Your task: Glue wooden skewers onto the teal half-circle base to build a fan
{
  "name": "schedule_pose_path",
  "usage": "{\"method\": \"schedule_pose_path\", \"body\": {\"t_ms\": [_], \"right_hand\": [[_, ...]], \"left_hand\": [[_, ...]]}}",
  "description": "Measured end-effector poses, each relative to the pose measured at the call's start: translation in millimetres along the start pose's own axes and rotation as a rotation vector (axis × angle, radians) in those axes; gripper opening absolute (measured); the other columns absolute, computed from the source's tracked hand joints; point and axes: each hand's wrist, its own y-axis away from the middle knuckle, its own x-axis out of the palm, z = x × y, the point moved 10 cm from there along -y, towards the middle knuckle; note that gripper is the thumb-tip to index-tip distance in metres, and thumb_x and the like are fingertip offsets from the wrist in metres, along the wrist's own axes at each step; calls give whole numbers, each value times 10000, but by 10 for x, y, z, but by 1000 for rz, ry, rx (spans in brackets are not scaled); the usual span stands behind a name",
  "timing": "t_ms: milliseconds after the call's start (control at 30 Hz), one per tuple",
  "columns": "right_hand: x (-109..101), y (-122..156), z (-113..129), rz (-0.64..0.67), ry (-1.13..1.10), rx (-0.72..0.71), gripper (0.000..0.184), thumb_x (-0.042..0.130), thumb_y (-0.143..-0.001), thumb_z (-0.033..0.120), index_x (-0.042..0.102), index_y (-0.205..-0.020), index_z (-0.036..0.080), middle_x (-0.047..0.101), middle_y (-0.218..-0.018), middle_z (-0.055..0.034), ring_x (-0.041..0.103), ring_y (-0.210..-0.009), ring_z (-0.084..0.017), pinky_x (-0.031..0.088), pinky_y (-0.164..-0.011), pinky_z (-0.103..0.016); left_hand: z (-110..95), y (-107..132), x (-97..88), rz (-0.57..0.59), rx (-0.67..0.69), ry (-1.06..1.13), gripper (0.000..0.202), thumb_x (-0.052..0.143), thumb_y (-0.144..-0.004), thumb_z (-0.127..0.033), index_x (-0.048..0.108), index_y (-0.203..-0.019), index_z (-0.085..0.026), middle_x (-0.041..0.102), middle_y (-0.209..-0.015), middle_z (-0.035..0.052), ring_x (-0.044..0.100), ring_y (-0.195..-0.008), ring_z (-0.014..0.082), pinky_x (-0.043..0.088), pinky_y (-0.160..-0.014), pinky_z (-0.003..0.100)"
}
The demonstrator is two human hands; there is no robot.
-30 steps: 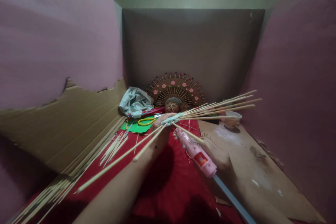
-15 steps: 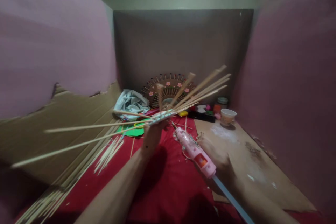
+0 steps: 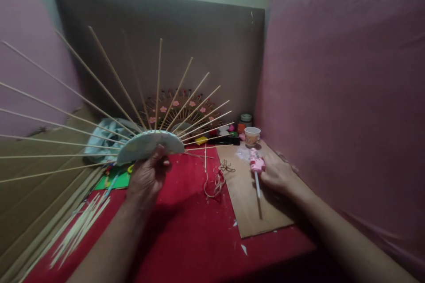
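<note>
My left hand [image 3: 146, 177] pinches the lower edge of a pale half-disc [image 3: 149, 145] and holds it upright. Many bamboo sticks [image 3: 99, 97] fan out from the disc, up and to the left. My right hand [image 3: 277, 174] rests on a brown cardboard sheet [image 3: 245, 203] and grips a pink glue gun [image 3: 256, 164], its nozzle pointing away from me. A glue stick pokes out of the gun's back toward me. A tangle of string [image 3: 217, 179] lies on the red cloth [image 3: 186, 239] between my hands.
A finished stick fan with pink flowers [image 3: 179, 110] leans against the back board. A paper cup [image 3: 252, 135], a jar [image 3: 246, 119], small coloured pieces, a crumpled grey cloth [image 3: 99, 141] and green paper [image 3: 116, 181] lie near it. Loose sticks [image 3: 79, 230] lie at left. Pink walls enclose both sides.
My left hand has turned the stick fan from edge-on to upright and facing me. My right hand has moved the glue gun right and down onto the cardboard. The camera swung left.
</note>
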Motion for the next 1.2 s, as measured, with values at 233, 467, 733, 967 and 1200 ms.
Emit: {"method": "schedule_pose_path", "body": {"t_ms": [233,467,733,967,1200], "right_hand": [[227,-190,-550,175,49,110,231,515,-781,281,615,-942,149,618,-946,-139,592,-804,-240,308,-568,-298],[67,-199,-435,68,95,98,265,520,-760,178,640,-963,57,601,-990,-248,565,-940,-355,389,-690,-386],[17,-6,1162,182,-969,-218,358,554,-777,279,644,-1098,151,672,-1132,-129,626,-1031,-245,460,-920,-439],[52,36,1636,173,-1603,-26,305,699,-690,440,627,-781,158,572,-619,35,519,-557,-90,432,-559,-233],[170,81,1638,336,-1875,143,326,767,-622,403,606,-733,141,297,-440,124,172,-394,-24,110,-384,-199]], "left_hand": [[80,-20,-38,-25,-54,50,274,793,-527,-18,620,-697,-144,616,-601,-66,518,-464,60,386,-342,149],[211,72,-71,-64,-126,82,292,815,-519,-32,649,-730,-147,670,-635,-42,551,-470,73,414,-376,161],[270,243,132,70,-170,141,314,847,-499,-87,651,-730,-169,667,-637,-44,547,-471,74,425,-413,176],[286,272,187,124,-206,115,303,847,-469,-75,641,-675,-157,652,-602,-36,535,-452,72,419,-411,177],[343,236,144,119,-210,55,292,818,-455,-37,635,-654,-147,637,-568,-33,514,-426,67,390,-386,172]]}}
